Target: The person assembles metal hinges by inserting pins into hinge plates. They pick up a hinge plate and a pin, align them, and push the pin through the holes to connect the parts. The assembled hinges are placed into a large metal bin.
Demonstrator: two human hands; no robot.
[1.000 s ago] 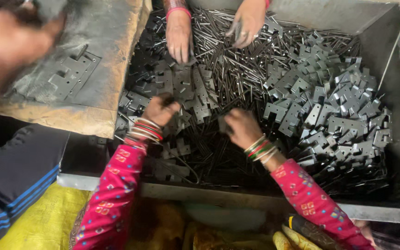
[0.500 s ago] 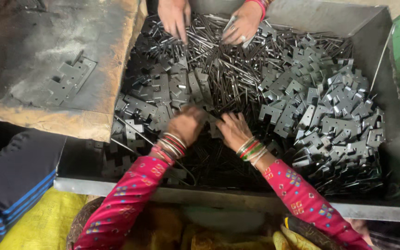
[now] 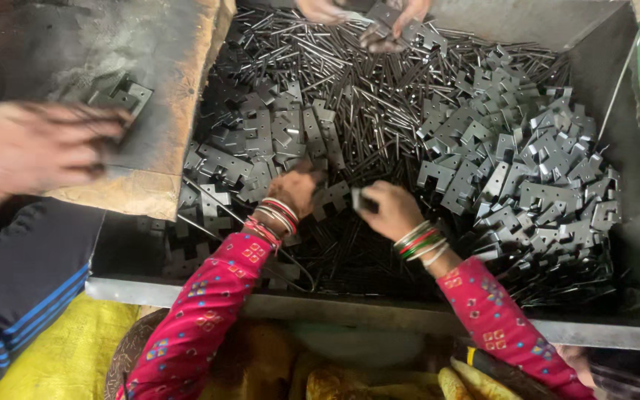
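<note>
A big metal tray (image 3: 631, 222) holds a heap of flat notched metal plates (image 3: 512, 163) and thin metal pins (image 3: 350, 81). Both my arms wear pink patterned sleeves and bangles. My left hand (image 3: 294, 189) reaches down among the plates in the middle of the tray, fingers bent into the pile. Just to its right, my right hand (image 3: 387, 209) is closed around a small dark metal piece (image 3: 358, 198). What the left hand grips is hidden.
Another person's hands (image 3: 368, 18) work with a plate at the tray's far edge. A blurred hand (image 3: 35, 152) of a person at the left lies over a worn metal-topped block (image 3: 112, 81) carrying a few plates (image 3: 121, 95). Yellow cloth (image 3: 61, 355) lies below.
My two hands have come closer together at the tray's middle. The far person's hands have drawn back to the top edge. The left person's hand has returned over the block.
</note>
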